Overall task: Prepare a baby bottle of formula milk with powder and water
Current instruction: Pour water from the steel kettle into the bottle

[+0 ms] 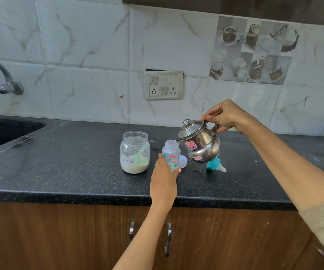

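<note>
Head view. Landmark: the baby bottle (171,155), which stood upright and uncapped on the dark worktop (79,162), near its front edge. Left hand (164,180) wrapped the bottle's lower body, grip closed around it, thumb on the bottle's left side. Right hand (225,116) held the handle of a steel kettle (199,142), grip curled tight on it; the kettle was tilted, lid on, spout at the bottle's mouth. I could not make out any water stream. Left of the bottle stood the open formula jar (135,152), part filled with powder, a pale scoop (140,155) inside. Just behind the bottle lay a clear cap (183,161). Right of it, under the kettle, lay the teal teat ring (214,165).
</note>
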Available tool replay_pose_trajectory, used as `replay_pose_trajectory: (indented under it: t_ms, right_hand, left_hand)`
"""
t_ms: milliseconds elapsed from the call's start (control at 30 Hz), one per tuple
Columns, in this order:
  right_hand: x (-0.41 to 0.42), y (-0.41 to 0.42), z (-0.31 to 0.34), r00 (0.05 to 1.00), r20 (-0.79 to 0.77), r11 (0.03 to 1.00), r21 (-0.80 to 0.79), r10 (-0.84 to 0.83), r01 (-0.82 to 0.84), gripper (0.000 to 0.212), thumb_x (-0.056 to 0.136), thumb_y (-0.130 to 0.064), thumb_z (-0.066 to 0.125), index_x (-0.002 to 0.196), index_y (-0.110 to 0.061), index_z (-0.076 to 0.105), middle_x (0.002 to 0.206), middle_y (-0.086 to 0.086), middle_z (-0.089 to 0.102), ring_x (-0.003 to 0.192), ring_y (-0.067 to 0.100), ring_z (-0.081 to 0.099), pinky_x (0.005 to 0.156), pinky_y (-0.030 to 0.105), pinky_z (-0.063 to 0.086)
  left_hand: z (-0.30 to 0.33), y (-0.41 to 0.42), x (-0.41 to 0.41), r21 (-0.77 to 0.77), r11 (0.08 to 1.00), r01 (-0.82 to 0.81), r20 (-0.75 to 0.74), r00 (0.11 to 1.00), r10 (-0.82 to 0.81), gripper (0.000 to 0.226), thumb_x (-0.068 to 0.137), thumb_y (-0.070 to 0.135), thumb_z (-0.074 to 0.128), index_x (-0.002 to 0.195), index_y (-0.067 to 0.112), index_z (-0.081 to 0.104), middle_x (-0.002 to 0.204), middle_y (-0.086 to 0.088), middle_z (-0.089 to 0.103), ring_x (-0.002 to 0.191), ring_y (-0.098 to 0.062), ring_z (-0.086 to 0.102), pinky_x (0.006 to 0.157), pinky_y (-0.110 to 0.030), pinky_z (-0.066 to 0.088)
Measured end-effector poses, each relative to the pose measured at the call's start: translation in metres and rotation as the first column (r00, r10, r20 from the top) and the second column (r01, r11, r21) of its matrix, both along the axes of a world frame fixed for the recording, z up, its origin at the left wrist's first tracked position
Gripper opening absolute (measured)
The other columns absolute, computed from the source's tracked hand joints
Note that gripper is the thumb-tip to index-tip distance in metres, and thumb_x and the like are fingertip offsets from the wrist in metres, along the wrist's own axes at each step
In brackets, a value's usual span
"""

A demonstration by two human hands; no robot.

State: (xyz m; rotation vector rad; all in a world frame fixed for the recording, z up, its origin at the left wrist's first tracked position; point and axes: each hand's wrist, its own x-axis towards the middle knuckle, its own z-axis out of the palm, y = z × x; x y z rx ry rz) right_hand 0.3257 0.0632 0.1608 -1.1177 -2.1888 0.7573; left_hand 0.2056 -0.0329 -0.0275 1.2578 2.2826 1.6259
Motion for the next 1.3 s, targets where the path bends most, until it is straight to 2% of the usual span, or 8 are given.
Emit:
replay_pose_trajectory:
  t_ms: [433, 1300]
  right_hand:
    - [-0.0029, -0.002, 0.0032, 1.0, 0.029, 0.999, 0.038, -0.009, 0.008, 0.018, 0.091, -0.006, 0.058, 0.103, -0.008, 0.07, 0.11, 0.012, 0.067, 0.088, 0.031, 0.068, 0.08, 0.037, 0.057]
    - [-0.0057, -0.002, 0.0057, 0.998, 0.058, 0.998, 0.06, -0.002, -0.001, 0.018, 0.09, -0.007, 0.059, 0.105, -0.008, 0.07, 0.11, 0.014, 0.068, 0.088, 0.031, 0.068, 0.083, 0.04, 0.057]
  left_hand:
    - [-0.0003, 0.0009, -0.0005, 0.003, 1.0, 0.001, 0.017, 1.0, -0.001, 0.067, 0.089, 0.028, 0.061, 0.145, 0.019, 0.026, 0.142, 0.0, 0.044, 0.129, -0.018, 0.044, 0.101, -0.034, 0.04]
    - [-0.0024, 0.0033, -0.0016, 0.013, 1.0, -0.009, 0.008, 1.0, 0.009, 0.066, 0.088, 0.028, 0.063, 0.144, 0.02, 0.028, 0.14, 0.002, 0.046, 0.127, -0.017, 0.046, 0.099, -0.032, 0.041]
